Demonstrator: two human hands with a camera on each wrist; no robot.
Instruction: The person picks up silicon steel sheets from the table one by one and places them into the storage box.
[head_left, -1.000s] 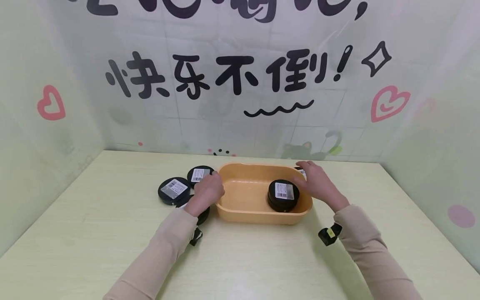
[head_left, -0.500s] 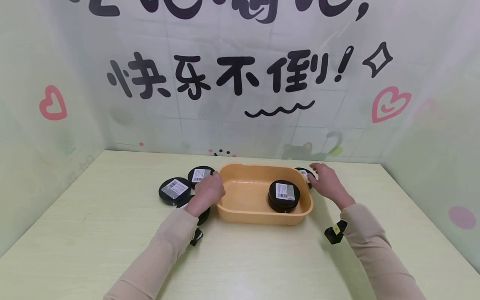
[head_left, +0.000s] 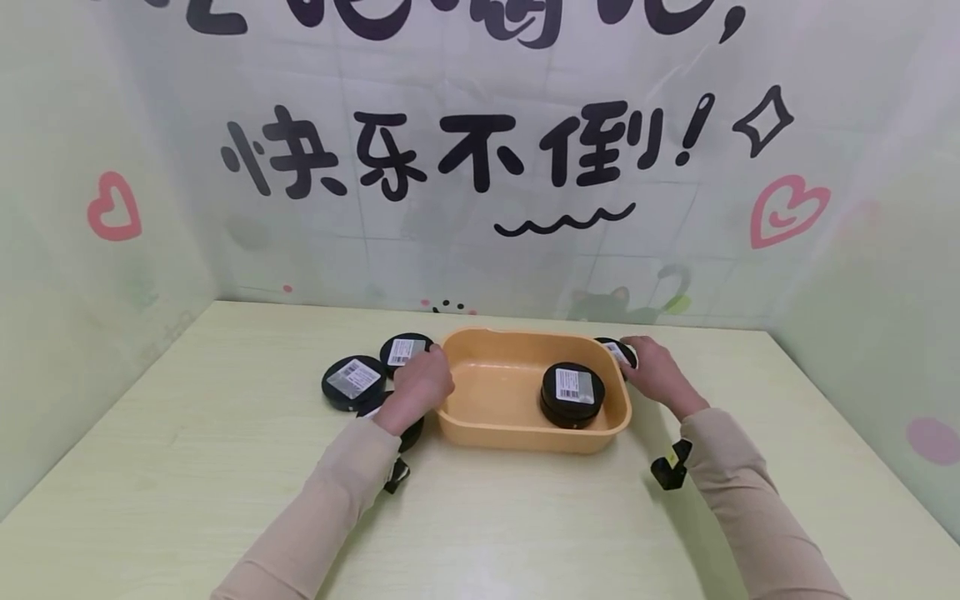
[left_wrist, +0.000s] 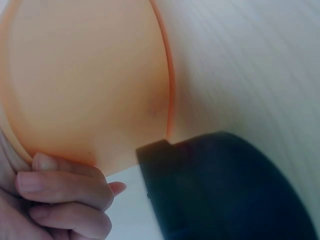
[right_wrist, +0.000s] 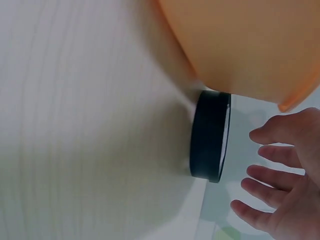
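Observation:
A yellow-orange plastic basin (head_left: 491, 437) stands on the table. My left hand (head_left: 423, 379) grips its left end; the left wrist view shows the curled fingers (left_wrist: 70, 187) at the rim. Inside the basin, toward the right, flat round black cases with white barcode labels (head_left: 572, 387) are stacked. Another such case (right_wrist: 210, 136) lies flat on the table behind the basin's right end, close to its wall. My right hand (head_left: 656, 371) reaches over that case with thumb and fingers spread, fingertips at its edge in the head view. The right wrist view shows a gap between fingers and case.
Left of the basin lie more of these black cases (head_left: 354, 382), one partly under my left forearm in the head view. A printed cloth backdrop (head_left: 480, 267) rises behind the table (head_left: 525, 517). Black camera mounts hang at both wrists.
My right hand drew back rightward from the basin's rim, uncovering the black case behind it, then lowered toward that case. My left hand stays at the basin's left end.

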